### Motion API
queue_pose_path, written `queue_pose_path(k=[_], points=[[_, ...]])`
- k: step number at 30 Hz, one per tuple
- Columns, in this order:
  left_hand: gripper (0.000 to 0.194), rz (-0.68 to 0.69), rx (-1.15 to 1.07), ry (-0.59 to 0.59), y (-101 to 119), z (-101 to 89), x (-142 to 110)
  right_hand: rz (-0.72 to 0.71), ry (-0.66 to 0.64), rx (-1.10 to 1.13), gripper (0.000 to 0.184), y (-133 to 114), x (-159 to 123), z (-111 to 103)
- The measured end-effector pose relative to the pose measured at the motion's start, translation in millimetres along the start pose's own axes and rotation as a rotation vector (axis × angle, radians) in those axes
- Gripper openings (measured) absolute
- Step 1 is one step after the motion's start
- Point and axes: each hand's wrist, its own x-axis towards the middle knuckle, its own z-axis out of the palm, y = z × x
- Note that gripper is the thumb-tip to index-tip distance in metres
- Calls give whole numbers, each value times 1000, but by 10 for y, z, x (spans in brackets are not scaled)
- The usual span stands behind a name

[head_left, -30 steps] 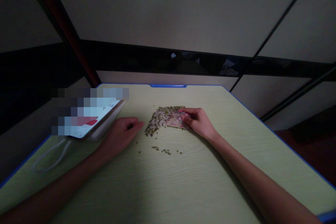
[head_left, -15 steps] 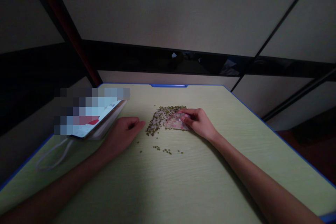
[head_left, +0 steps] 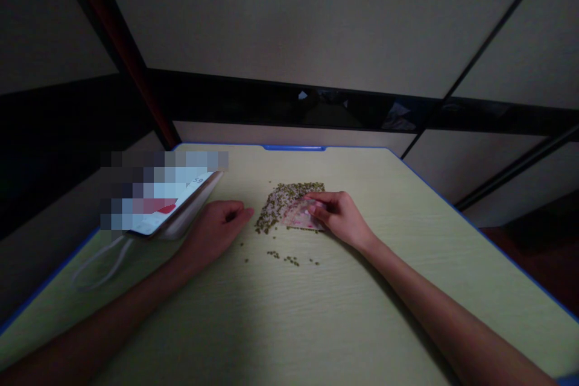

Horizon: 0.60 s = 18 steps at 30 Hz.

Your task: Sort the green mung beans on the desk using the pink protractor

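Observation:
My right hand [head_left: 341, 215] pinches a thin pinkish printed card [head_left: 301, 215] between thumb and fingers, at the near right side of a small heap of green beans [head_left: 272, 204]. Pale, whitish bits show among the beans, too small to name. The card covers part of the heap. Left of the heap, my left hand [head_left: 221, 223] rests on the table, loosely closed with its thumb side toward the beans; nothing shows in it. Several loose beans [head_left: 289, 260] lie scattered on the near side of the heap.
A phone [head_left: 169, 199] with a lit screen leans on a pale support at the left, with a white strap [head_left: 102, 280] looping onto the table. The table [head_left: 280, 325] has a blue rim. Pale panels [head_left: 294, 18] stand behind it.
My right hand has drawn the card slightly nearer to me across the heap's near edge. The left hand stays in place. The whole view has shifted a little.

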Motion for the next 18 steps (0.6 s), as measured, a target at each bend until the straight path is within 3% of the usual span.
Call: queue_pose_path(k=[18], points=[[33, 0, -2, 1, -3, 9, 2, -21, -19, 48, 34, -44, -24, 86]])
